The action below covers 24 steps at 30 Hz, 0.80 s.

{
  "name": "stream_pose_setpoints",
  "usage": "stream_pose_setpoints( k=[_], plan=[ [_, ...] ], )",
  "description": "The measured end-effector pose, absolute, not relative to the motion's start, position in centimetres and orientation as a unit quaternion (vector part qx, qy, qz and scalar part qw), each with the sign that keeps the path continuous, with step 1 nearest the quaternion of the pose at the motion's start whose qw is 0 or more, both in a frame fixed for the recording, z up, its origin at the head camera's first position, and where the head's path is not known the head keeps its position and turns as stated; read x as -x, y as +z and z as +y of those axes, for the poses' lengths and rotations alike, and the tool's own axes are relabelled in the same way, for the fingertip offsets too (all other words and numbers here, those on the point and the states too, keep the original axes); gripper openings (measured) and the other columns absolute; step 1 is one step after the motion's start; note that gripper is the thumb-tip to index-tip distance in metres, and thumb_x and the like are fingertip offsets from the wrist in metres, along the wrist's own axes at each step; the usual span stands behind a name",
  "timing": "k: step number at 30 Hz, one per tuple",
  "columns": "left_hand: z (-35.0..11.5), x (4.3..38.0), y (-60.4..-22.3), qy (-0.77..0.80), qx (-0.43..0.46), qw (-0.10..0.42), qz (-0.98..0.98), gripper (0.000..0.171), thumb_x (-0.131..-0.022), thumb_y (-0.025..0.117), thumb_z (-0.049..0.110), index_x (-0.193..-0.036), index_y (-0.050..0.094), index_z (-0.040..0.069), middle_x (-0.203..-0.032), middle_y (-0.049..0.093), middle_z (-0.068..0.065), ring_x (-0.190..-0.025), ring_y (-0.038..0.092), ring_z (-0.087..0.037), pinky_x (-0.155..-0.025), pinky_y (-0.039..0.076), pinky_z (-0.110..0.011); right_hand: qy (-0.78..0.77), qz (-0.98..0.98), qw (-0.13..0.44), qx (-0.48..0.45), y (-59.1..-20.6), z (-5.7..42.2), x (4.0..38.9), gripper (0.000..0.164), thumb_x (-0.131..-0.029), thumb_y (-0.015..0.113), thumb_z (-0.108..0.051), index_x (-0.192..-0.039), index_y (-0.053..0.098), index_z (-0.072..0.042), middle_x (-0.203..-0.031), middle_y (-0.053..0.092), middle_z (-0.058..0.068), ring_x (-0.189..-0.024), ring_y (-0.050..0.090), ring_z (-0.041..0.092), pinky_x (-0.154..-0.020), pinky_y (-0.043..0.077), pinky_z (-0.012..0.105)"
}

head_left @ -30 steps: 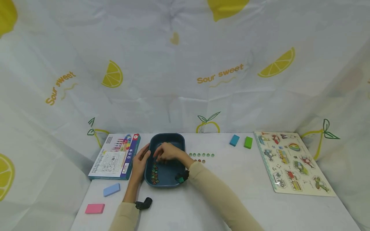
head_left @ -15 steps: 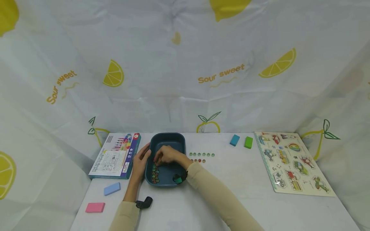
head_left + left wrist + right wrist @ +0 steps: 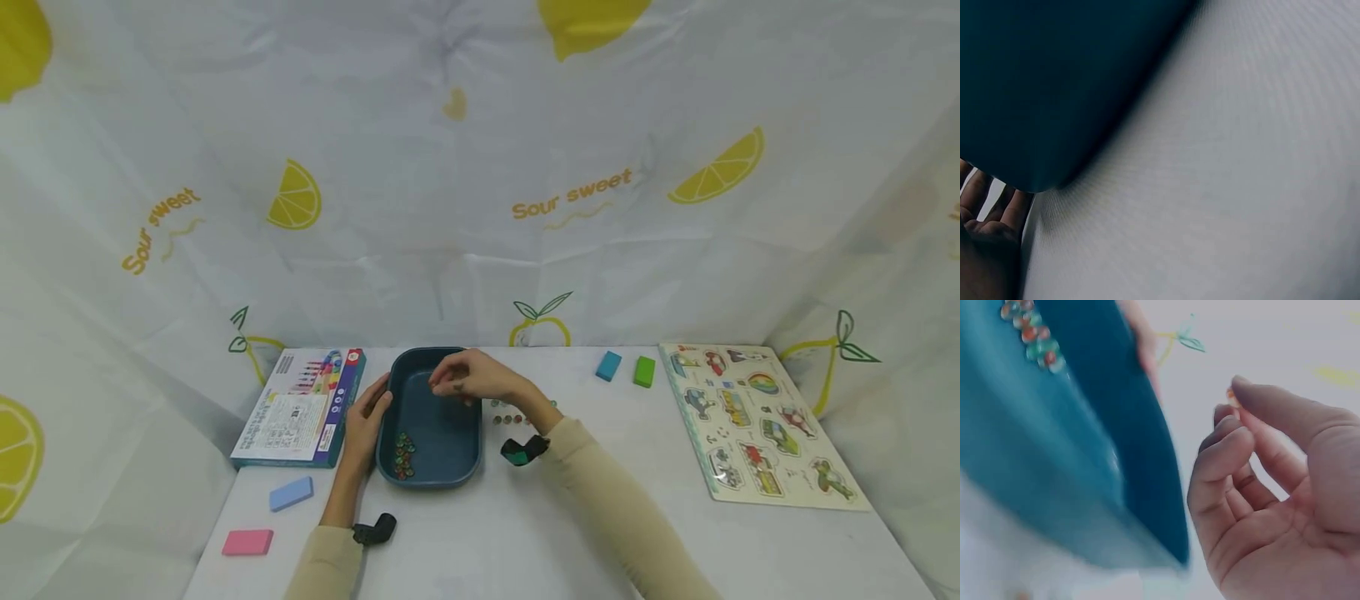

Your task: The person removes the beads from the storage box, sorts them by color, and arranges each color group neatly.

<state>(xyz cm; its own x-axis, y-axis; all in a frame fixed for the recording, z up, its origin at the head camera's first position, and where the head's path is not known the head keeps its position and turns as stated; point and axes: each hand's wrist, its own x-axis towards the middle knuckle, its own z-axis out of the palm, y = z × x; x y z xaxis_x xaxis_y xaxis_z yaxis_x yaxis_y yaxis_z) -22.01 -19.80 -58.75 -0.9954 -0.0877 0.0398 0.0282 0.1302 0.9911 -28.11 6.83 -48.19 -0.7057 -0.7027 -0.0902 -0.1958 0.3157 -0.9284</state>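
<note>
A dark blue rectangular tray (image 3: pixel 442 442) stands on the table, with a cluster of green and red glass marbles (image 3: pixel 403 457) in its front left part. My left hand (image 3: pixel 363 421) lies along the tray's left side, fingers extended against its outer wall. Over the back right of the tray hovers my right hand (image 3: pixel 480 377). Between thumb and index fingertip it pinches a small orange-tinted marble (image 3: pixel 1231 395), seen in the right wrist view; the other fingers are bent. Right of the tray, a short row of reddish marbles (image 3: pixel 517 419) lies on the table; a green row behind is partly hidden by my right hand and wrist.
Left of the tray lies a flat printed box (image 3: pixel 292 417), with a light blue block (image 3: pixel 291 494) and a pink block (image 3: pixel 247 542) in front. Another blue block (image 3: pixel 608 365) and a green block (image 3: pixel 644 372) sit back right, near a picture puzzle board (image 3: pixel 750 433).
My right hand has lifted from the marbles at the tray's left side and moved right and back, carrying one marble. The left hand stays at the tray.
</note>
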Motion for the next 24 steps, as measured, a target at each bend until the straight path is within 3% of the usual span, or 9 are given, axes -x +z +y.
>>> stream_pose_setpoints(
  k=[5, 12, 17, 24],
  plan=[
    [-19.7, 22.0, -58.8, -0.659, -0.027, 0.043, -0.750, 0.049, -0.110, 0.057, 0.035, -0.156, 0.054, 0.018, -0.163, 0.053, -0.005, -0.154, 0.047, -0.026, -0.105, 0.039, 0.000, -0.517, 0.795, 0.203, 0.244, -48.6, 13.0, 26.8, 0.026, -0.100, 0.074, -0.023, -0.119, 0.074, -0.005, -0.103, 0.073, 0.016, -0.068, 0.058, 0.019, -0.060, 0.054, 0.037],
    [-19.9, 22.0, -58.6, -0.657, -0.025, 0.045, -0.752, 0.049, -0.110, 0.057, 0.035, -0.156, 0.053, 0.019, -0.163, 0.053, -0.006, -0.154, 0.047, -0.027, -0.106, 0.040, -0.001, -0.466, 0.853, 0.151, 0.179, -52.4, 19.7, 24.1, 0.012, -0.099, 0.072, -0.012, -0.109, 0.076, -0.011, -0.091, 0.068, 0.004, -0.069, 0.057, 0.013, -0.056, 0.050, 0.026],
    [-20.0, 22.0, -58.6, -0.658, -0.030, 0.045, -0.751, 0.048, -0.110, 0.057, 0.035, -0.156, 0.054, 0.019, -0.163, 0.053, -0.005, -0.154, 0.047, -0.026, -0.105, 0.040, -0.001, -0.414, 0.886, 0.117, 0.172, -54.8, 21.4, 22.9, 0.012, -0.096, 0.071, -0.007, -0.105, 0.077, -0.011, -0.086, 0.068, -0.001, -0.074, 0.056, 0.009, -0.065, 0.048, 0.021],
    [-19.7, 21.9, -58.6, -0.658, -0.031, 0.042, -0.751, 0.048, -0.111, 0.057, 0.034, -0.156, 0.053, 0.018, -0.164, 0.052, -0.006, -0.154, 0.047, -0.026, -0.106, 0.039, -0.001, -0.403, 0.896, 0.105, 0.153, -55.3, 21.2, 22.3, 0.014, -0.095, 0.076, -0.010, -0.109, 0.078, -0.011, -0.083, 0.067, -0.002, -0.073, 0.055, 0.010, -0.064, 0.046, 0.021]
  ],
)
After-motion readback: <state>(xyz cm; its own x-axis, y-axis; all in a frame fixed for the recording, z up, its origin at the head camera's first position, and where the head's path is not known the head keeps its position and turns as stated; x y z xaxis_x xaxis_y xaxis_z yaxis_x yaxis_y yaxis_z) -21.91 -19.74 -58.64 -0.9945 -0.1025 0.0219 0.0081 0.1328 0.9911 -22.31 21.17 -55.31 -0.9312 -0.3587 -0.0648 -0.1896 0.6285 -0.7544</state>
